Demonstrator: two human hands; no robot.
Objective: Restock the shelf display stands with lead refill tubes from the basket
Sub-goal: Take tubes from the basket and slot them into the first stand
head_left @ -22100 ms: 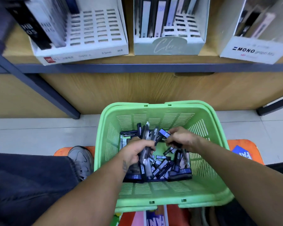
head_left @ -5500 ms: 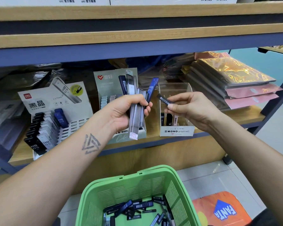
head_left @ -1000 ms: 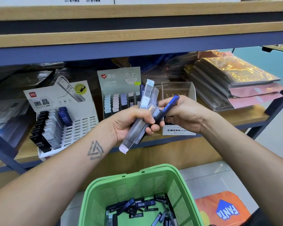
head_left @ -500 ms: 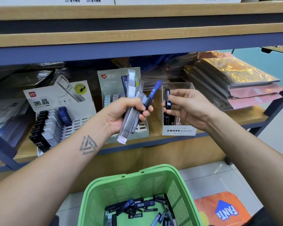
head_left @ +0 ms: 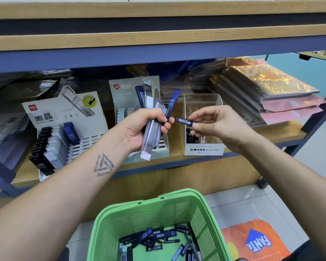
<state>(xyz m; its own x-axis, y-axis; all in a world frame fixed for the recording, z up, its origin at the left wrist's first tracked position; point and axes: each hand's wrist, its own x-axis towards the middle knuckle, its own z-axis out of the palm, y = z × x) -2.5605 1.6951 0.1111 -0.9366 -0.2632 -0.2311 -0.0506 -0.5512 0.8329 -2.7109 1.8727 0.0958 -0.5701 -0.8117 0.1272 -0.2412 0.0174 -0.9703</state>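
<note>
This is a stationery shop: a wood-and-steel shelf (head_left: 271, 135) carries branded cardboard display stands (head_left: 64, 117) of pencil-lead tubes, stacked wrapped notebooks (head_left: 267, 91), and a green shopping basket (head_left: 158, 210) stands below.

Green slatted basket (head_left: 154, 213); orange mat (head_left: 237, 240), blue logo.

A fan of clear, grey and blue lead refill tubes (head_left: 154, 117) stands upright before the shelf display stands (head_left: 139, 117), one small dark tube (head_left: 183, 121) level beside it, more loose in the green basket (head_left: 109, 230).
</note>
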